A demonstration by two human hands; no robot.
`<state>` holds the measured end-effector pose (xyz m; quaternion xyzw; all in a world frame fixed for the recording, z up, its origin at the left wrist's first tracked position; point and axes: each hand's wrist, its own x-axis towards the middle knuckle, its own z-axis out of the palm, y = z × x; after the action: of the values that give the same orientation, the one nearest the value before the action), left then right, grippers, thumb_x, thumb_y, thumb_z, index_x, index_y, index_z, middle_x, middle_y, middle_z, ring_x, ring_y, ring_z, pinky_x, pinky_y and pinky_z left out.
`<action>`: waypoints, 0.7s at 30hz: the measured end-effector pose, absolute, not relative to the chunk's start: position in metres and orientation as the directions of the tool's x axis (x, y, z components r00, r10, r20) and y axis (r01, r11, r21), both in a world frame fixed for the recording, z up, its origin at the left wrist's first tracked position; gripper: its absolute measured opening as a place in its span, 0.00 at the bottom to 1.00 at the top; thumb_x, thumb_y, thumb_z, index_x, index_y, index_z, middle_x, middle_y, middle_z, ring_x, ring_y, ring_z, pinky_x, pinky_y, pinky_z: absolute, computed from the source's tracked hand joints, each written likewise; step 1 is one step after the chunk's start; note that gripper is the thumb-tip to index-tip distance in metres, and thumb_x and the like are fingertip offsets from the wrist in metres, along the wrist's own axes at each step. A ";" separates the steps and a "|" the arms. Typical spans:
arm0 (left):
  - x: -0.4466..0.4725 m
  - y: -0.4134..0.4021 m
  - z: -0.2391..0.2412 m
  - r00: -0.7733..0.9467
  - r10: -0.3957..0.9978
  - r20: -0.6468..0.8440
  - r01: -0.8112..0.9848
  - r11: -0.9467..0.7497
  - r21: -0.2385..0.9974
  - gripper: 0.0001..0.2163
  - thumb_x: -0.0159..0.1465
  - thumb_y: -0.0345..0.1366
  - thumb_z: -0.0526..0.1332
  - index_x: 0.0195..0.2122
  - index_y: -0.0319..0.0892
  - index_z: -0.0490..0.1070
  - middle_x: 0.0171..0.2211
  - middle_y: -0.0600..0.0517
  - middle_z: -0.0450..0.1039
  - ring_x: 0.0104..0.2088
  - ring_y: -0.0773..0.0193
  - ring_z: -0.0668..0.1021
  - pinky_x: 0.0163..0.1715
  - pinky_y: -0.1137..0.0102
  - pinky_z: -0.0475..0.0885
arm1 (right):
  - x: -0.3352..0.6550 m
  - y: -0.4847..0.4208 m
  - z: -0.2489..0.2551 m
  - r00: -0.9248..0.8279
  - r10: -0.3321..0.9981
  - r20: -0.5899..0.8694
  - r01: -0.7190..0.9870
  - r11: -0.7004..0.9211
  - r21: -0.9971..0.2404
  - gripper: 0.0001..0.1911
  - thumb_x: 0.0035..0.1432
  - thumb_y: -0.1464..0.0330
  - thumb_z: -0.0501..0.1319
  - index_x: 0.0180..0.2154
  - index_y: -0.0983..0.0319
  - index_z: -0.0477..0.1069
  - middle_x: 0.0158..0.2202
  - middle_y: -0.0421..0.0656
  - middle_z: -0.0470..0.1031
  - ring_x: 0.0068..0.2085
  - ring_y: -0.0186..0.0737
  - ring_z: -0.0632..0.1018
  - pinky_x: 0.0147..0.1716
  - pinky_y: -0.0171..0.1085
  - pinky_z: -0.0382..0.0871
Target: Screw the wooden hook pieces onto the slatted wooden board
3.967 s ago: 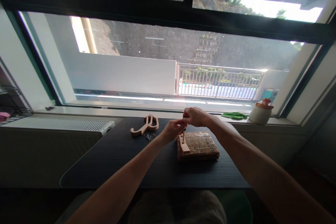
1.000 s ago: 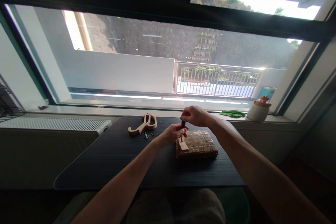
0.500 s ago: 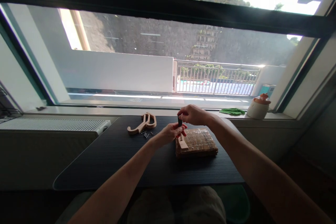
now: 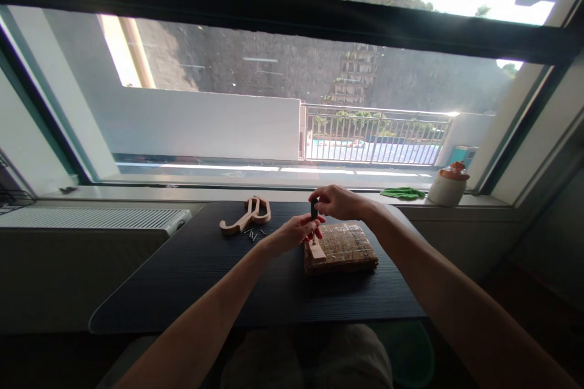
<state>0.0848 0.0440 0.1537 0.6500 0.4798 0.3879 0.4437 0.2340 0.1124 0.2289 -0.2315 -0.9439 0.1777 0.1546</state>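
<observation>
Blk-handled screwdriver (image 4: 314, 209) is standing nr-upright over L end of the block (image 4: 349, 247), long axis approx vert., shaft pointing down at a pale wood pc (image 4: 318, 253) lying atop. R hand (image 4: 336, 202): grip is clamping the handle's upper pt. L hand (image 4: 296, 233): grip is pinching driver lower down. Dark worktop (image 4: 191, 292) is stretching wide L of block to a slanting edge, less so twd its near edge; R arm is passing over worktop R of block. Small metal pcs (image 4: 253, 235) + curved wood pc (image 4: 249, 216) are lying L of block. Beyond block & R, windowsill (image 4: 420, 205) is carrying grn cloth (image 4: 403, 193) + jar (image 4: 448, 187); radiator (image 4: 98, 219) is sitting far L.
</observation>
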 end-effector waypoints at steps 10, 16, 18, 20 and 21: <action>0.090 0.043 0.160 0.224 0.952 0.209 0.342 -0.278 0.898 0.12 0.60 0.38 0.52 0.36 0.34 0.68 0.30 0.47 0.71 0.29 0.67 0.70 0.31 0.69 0.63 | 0.235 0.114 0.224 -0.780 0.556 0.288 0.481 0.826 -0.293 0.16 0.51 0.61 0.57 0.38 0.65 0.71 0.27 0.41 0.73 0.25 0.31 0.69 0.23 0.30 0.57; 0.089 0.042 0.162 0.242 0.951 0.190 0.421 -0.280 0.863 0.13 0.60 0.38 0.51 0.38 0.34 0.68 0.31 0.46 0.72 0.30 0.65 0.71 0.31 0.69 0.64 | 0.237 0.107 0.230 -0.811 0.525 0.259 0.447 0.841 -0.307 0.13 0.53 0.68 0.54 0.39 0.64 0.73 0.30 0.42 0.75 0.28 0.31 0.71 0.27 0.29 0.59; 0.090 0.042 0.162 0.228 0.952 0.202 0.425 -0.284 0.859 0.12 0.60 0.38 0.51 0.37 0.35 0.68 0.31 0.46 0.72 0.30 0.65 0.71 0.31 0.69 0.64 | 0.236 0.102 0.231 -0.796 0.545 0.265 0.480 0.834 -0.273 0.12 0.54 0.68 0.54 0.37 0.63 0.74 0.31 0.42 0.76 0.28 0.32 0.71 0.28 0.30 0.59; 0.091 0.040 0.163 0.221 0.954 0.200 0.435 -0.280 0.856 0.12 0.60 0.38 0.51 0.36 0.35 0.68 0.31 0.46 0.72 0.30 0.65 0.71 0.31 0.69 0.65 | 0.234 0.095 0.230 -0.771 0.572 0.281 0.515 0.819 -0.253 0.12 0.54 0.69 0.53 0.36 0.62 0.74 0.31 0.42 0.76 0.29 0.33 0.72 0.28 0.30 0.59; 0.091 0.039 0.164 0.220 0.955 0.197 0.441 -0.278 0.853 0.12 0.60 0.38 0.51 0.35 0.35 0.68 0.31 0.46 0.72 0.30 0.65 0.71 0.31 0.69 0.65 | 0.233 0.092 0.229 -0.759 0.583 0.290 0.530 0.812 -0.245 0.12 0.55 0.69 0.53 0.36 0.62 0.74 0.30 0.43 0.76 0.29 0.33 0.72 0.28 0.30 0.58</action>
<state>0.0913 0.0393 0.1637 0.7037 0.4961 0.3792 0.3390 0.2330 0.0917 0.2293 -0.2976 -0.9349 0.0742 0.1786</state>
